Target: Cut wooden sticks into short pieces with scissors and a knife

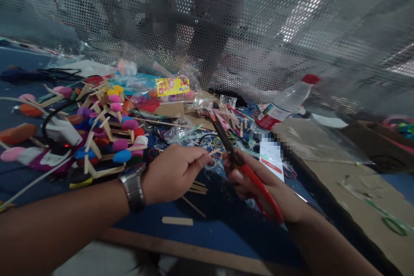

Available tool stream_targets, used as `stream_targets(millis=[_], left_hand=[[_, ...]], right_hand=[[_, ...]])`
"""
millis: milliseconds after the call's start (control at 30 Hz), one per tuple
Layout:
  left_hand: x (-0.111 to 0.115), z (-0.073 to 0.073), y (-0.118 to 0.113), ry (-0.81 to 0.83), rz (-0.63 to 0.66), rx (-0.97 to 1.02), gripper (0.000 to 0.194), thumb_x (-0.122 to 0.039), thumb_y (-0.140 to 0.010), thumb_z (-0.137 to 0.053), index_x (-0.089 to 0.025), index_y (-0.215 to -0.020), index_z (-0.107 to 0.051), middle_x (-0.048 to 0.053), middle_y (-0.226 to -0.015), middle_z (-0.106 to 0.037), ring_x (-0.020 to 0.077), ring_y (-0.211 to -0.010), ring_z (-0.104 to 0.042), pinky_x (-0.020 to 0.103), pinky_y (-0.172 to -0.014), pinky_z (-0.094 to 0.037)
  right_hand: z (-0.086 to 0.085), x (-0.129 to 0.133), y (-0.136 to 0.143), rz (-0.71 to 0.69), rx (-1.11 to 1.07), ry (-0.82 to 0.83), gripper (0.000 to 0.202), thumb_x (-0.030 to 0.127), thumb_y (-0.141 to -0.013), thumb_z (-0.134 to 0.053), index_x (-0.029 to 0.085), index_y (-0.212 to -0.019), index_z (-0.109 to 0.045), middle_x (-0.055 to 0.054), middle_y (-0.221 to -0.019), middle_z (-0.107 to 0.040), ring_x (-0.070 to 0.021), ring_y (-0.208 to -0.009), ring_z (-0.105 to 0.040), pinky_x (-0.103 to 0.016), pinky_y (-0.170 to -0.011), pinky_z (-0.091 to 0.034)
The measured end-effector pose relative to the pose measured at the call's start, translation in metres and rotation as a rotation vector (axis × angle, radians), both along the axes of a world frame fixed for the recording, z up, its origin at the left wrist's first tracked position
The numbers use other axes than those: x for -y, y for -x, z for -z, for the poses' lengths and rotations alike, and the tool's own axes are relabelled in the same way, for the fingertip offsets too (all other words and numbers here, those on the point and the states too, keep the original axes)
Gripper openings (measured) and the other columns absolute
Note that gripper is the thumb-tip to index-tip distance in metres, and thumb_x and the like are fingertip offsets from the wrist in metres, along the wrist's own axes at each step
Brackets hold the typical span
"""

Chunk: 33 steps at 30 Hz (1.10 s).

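Observation:
My left hand (176,172), with a metal watch on its wrist, is closed in a pinch on a short thin wooden stick (214,152) near the middle of the view. Just to its right, my right hand (247,177) grips red-handled scissors (260,192), whose dark blades point up and to the left. The blades are above the stick's level and apart from it in the picture. Below my left hand, several thin sticks (197,188) and one flat wooden stick (177,221) lie on the blue table (223,233).
Joined wooden sticks with colourful foam-like pieces (121,144) crowd the left, beside a white plug (63,131). Behind are plastic packets (173,86) and scattered rubber bands. A bottle with a red cap (284,103) leans at the right, near cardboard (365,189). Perforated metal mesh (207,21) rises behind.

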State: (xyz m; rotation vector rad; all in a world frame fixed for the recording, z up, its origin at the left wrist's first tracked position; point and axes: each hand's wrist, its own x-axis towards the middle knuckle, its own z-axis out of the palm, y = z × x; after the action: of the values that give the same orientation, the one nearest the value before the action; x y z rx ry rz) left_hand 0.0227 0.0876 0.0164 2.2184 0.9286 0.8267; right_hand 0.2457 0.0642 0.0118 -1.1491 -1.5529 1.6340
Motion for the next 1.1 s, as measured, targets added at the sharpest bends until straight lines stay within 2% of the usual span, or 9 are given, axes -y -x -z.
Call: stream_targets(millis=[133, 267, 367, 433, 500, 600, 700, 833, 1100], left_hand=[[0.000, 0.001, 0.002, -0.024, -0.005, -0.015, 0.034, -0.032, -0.103, -0.041, -0.019, -0.092, -0.070, -0.001, -0.070, -0.066, 0.0119, -0.062, -0.057, 0.023, -0.061, -0.038], [-0.003, 0.002, 0.003, -0.097, 0.030, -0.134, 0.034, -0.031, -0.103, -0.042, -0.018, -0.089, -0.070, 0.002, -0.079, -0.070, 0.0166, -0.075, -0.062, 0.027, -0.069, -0.042], [-0.006, 0.004, 0.004, -0.153, 0.118, -0.209, 0.031, -0.028, -0.101, -0.045, -0.016, -0.090, -0.071, 0.005, -0.083, -0.067, 0.0187, -0.081, -0.060, 0.030, -0.073, -0.043], [-0.008, 0.004, 0.005, -0.163, 0.188, -0.252, 0.027, -0.027, -0.098, -0.050, -0.017, -0.095, -0.074, 0.006, -0.084, -0.065, 0.0195, -0.082, -0.058, 0.030, -0.073, -0.043], [-0.008, 0.003, 0.006, -0.159, 0.246, -0.291, 0.023, -0.027, -0.096, -0.055, -0.019, -0.100, -0.076, 0.006, -0.086, -0.063, 0.0199, -0.084, -0.057, 0.031, -0.074, -0.043], [-0.008, 0.001, 0.007, -0.148, 0.312, -0.324, 0.019, -0.027, -0.094, -0.060, -0.019, -0.099, -0.077, 0.005, -0.084, -0.063, 0.0195, -0.083, -0.056, 0.032, -0.078, -0.043], [-0.009, 0.000, 0.007, -0.141, 0.321, -0.335, 0.018, -0.027, -0.093, -0.061, -0.019, -0.098, -0.077, 0.005, -0.082, -0.062, 0.0190, -0.082, -0.056, 0.033, -0.080, -0.043], [-0.011, 0.002, 0.007, -0.145, 0.326, -0.351, 0.017, -0.026, -0.092, -0.063, -0.019, -0.097, -0.078, 0.005, -0.083, -0.063, 0.0185, -0.081, -0.057, 0.033, -0.084, -0.043], [-0.011, -0.001, 0.006, -0.086, 0.372, -0.376, 0.010, -0.022, -0.086, -0.069, -0.018, -0.092, -0.076, 0.005, -0.086, -0.068, 0.0204, -0.087, -0.060, 0.031, -0.076, -0.044]], right_hand=[[0.000, -0.006, 0.000, 0.045, 0.033, -0.005, 0.047, 0.062, -0.082, -0.069, 0.026, -0.105, -0.052, 0.010, -0.061, -0.033, -0.0074, -0.046, -0.024, -0.020, -0.042, -0.022], [0.001, -0.013, -0.002, 0.100, 0.294, -0.193, 0.051, 0.062, -0.083, -0.066, 0.021, -0.114, -0.060, 0.007, -0.059, -0.049, -0.0111, -0.046, -0.043, -0.023, -0.042, -0.035], [0.004, -0.017, -0.005, 0.158, 0.597, -0.448, 0.049, 0.056, -0.087, -0.062, 0.017, -0.117, -0.067, -0.004, -0.075, -0.070, -0.0206, -0.065, -0.065, -0.030, -0.058, -0.051], [0.006, -0.020, -0.007, 0.198, 0.720, -0.545, 0.047, 0.051, -0.087, -0.064, 0.017, -0.118, -0.070, -0.010, -0.094, -0.078, -0.0272, -0.082, -0.072, -0.037, -0.072, -0.055], [0.006, -0.021, -0.007, 0.224, 0.762, -0.567, 0.044, 0.046, -0.085, -0.066, 0.018, -0.119, -0.072, -0.011, -0.105, -0.079, -0.0303, -0.089, -0.073, -0.040, -0.077, -0.055], [0.006, -0.022, -0.007, 0.232, 0.830, -0.593, 0.043, 0.043, -0.084, -0.067, 0.020, -0.120, -0.072, -0.011, -0.105, -0.080, -0.0311, -0.089, -0.074, -0.039, -0.076, -0.055], [0.005, -0.022, -0.007, 0.224, 0.883, -0.610, 0.043, 0.040, -0.083, -0.068, 0.022, -0.121, -0.070, -0.009, -0.100, -0.081, -0.0300, -0.085, -0.074, -0.037, -0.072, -0.054], [0.005, -0.022, -0.007, 0.183, 0.910, -0.637, 0.041, 0.028, -0.080, -0.068, 0.025, -0.121, -0.069, -0.005, -0.100, -0.080, -0.0275, -0.082, -0.074, -0.034, -0.071, -0.053], [0.003, -0.021, -0.007, 0.119, 0.918, -0.651, 0.044, 0.021, -0.077, -0.066, 0.023, -0.121, -0.069, -0.006, -0.106, -0.079, -0.0279, -0.092, -0.074, -0.034, -0.078, -0.053]])
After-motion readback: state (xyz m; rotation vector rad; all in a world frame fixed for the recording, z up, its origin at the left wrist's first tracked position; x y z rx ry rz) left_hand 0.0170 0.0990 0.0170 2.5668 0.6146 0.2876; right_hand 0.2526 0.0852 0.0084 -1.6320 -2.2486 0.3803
